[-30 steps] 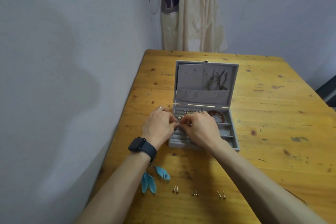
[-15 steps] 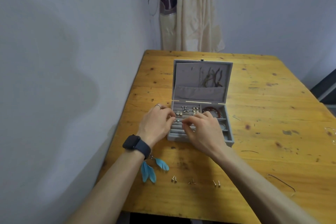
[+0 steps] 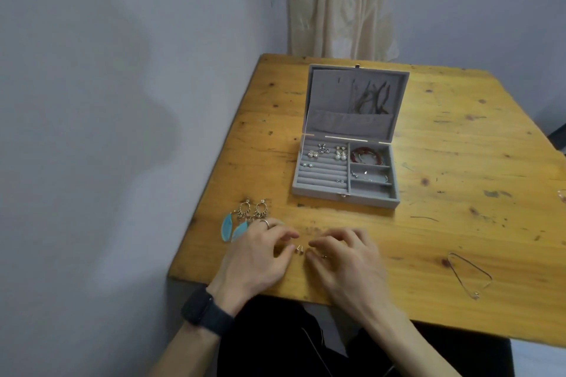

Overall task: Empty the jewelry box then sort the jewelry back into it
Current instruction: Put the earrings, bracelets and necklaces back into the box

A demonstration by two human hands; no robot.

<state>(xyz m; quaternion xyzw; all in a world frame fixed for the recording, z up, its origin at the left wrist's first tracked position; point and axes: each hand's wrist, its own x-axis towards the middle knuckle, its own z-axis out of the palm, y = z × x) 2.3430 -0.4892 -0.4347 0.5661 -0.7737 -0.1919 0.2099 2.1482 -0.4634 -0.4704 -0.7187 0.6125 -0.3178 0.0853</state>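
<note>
The grey jewelry box (image 3: pixel 346 198) stands open mid-table with its lid (image 3: pixel 333 95) upright. Several stud earrings (image 3: pixel 327 152) sit in its ring rolls, a red bracelet (image 3: pixel 367 155) lies in the top right compartment, and a silver chain (image 3: pixel 371 177) in the one below. A pair of small studs (image 3: pixel 299 249) lies near the table's front edge. My left hand (image 3: pixel 260 255) and right hand (image 3: pixel 346 260) hover on either side of the pair, fingers loosely curved. Something small glints under my right fingers (image 3: pixel 324 256). Blue feather earrings (image 3: pixel 240 223) lie left of my left hand.
A thin necklace (image 3: pixel 470 277) lies on the wooden table (image 3: pixel 459 162) at the front right. A grey wall runs along the table's left edge, and a curtain (image 3: pixel 340 3) hangs behind the far corner.
Both hands have pulled back from the ring rolls of the box to the front edge of the table, beside the loose studs. The view has tilted down.
</note>
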